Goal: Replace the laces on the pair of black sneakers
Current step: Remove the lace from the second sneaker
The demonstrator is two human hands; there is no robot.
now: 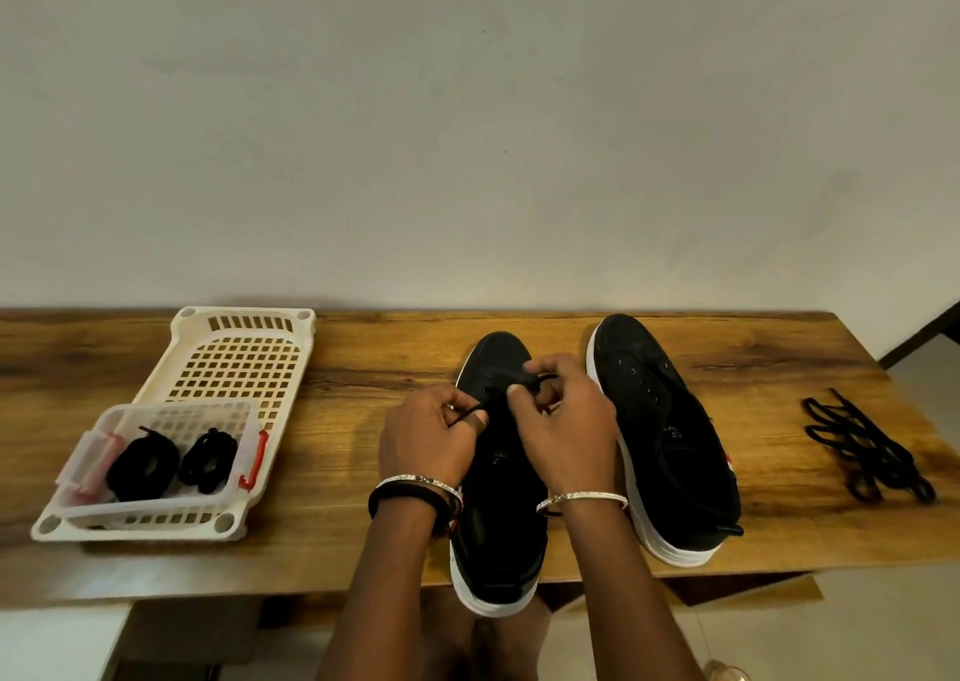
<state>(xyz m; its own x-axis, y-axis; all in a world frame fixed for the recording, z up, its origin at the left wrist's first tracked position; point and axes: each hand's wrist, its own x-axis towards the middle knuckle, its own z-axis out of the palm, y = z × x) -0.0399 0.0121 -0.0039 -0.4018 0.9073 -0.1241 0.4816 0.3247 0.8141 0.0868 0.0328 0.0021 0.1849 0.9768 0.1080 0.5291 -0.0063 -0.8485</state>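
Note:
Two black sneakers with white soles stand on the wooden table, toes pointing away from me. The left sneaker (498, 519) lies under both my hands. My left hand (431, 441) pinches one end of a black lace (524, 383) near the eyelets. My right hand (566, 420) grips the other part of that lace over the shoe's front. The right sneaker (670, 436) has bare eyelets and no lace through them. A loose heap of black laces (867, 452) lies on the table at the far right.
A cream perforated basket (228, 358) sits at the left. Inside it stands a clear plastic box (244, 420) with a red clasp that holds two coiled black laces (171, 465). The table's front edge (208, 584) is near me; a wall stands behind.

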